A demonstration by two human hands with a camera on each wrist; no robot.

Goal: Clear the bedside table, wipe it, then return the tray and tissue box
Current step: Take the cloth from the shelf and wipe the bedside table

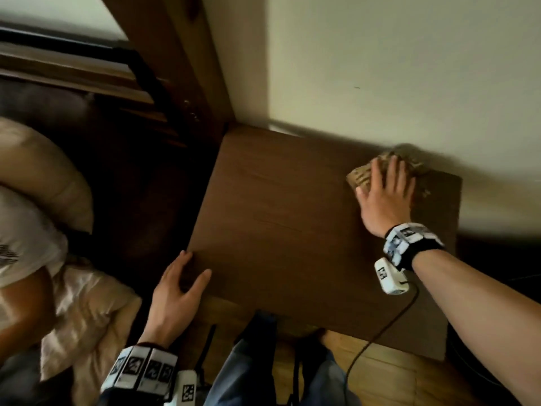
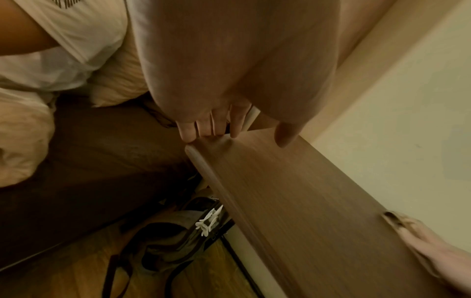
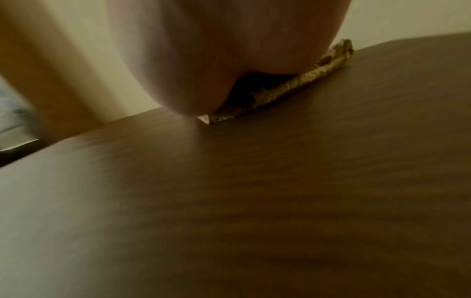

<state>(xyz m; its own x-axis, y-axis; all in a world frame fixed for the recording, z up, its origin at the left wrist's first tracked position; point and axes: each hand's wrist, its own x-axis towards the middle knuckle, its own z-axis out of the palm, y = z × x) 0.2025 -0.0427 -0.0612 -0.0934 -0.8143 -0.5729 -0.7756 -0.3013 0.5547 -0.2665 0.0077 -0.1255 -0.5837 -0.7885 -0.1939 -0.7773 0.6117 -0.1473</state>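
The dark wooden bedside table (image 1: 278,230) has a bare top. My right hand (image 1: 386,186) lies flat, fingers straight, and presses a patterned beige cloth (image 1: 359,175) onto the far right corner by the wall. In the right wrist view the cloth (image 3: 293,84) shows flattened under my palm on the table (image 3: 254,201). My left hand (image 1: 193,271) rests on the near left corner, thumb on top and fingers (image 2: 211,129) straight against the table edge (image 2: 203,161). No tray or tissue box is in view.
A bed with a beige pillow (image 1: 49,177) and a person in a white shirt (image 1: 20,235) lies to the left. The wall (image 1: 380,68) runs behind the table. A bag with straps (image 2: 163,246) sits on the wood floor below.
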